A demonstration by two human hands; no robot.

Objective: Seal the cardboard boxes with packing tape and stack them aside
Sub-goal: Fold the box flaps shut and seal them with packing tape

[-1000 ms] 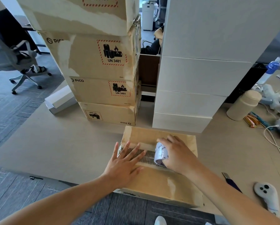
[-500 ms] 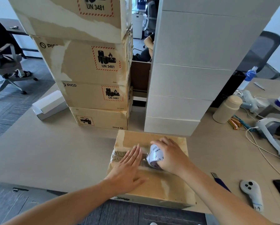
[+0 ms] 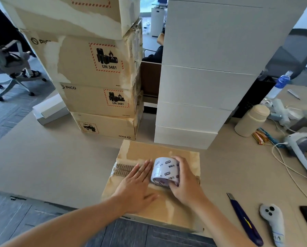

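A flat brown cardboard box (image 3: 149, 150) lies at the table's near edge, with a strip of torn, ribbed cardboard along its centre seam. My left hand (image 3: 136, 186) presses flat on the seam, fingers straight. Just to its right, my right hand (image 3: 186, 182) grips a roll of packing tape (image 3: 164, 171), white with purple print, resting on the box top. Behind the box stands a stack of brown PICO boxes (image 3: 95, 68) with UN 3481 labels.
A tall stack of white boxes (image 3: 207, 77) stands behind right. A blue utility knife (image 3: 245, 221), white controller (image 3: 272, 223), cream flask (image 3: 252, 120), headset (image 3: 304, 150) and cables lie on the right. A white box (image 3: 49, 109) sits at the left, with an office chair (image 3: 12, 63) beyond it.
My left hand has drawn its fingers together and slid right along the seam toward the roll. The right hand keeps the roll on the box, with the roll's printed side now facing up.
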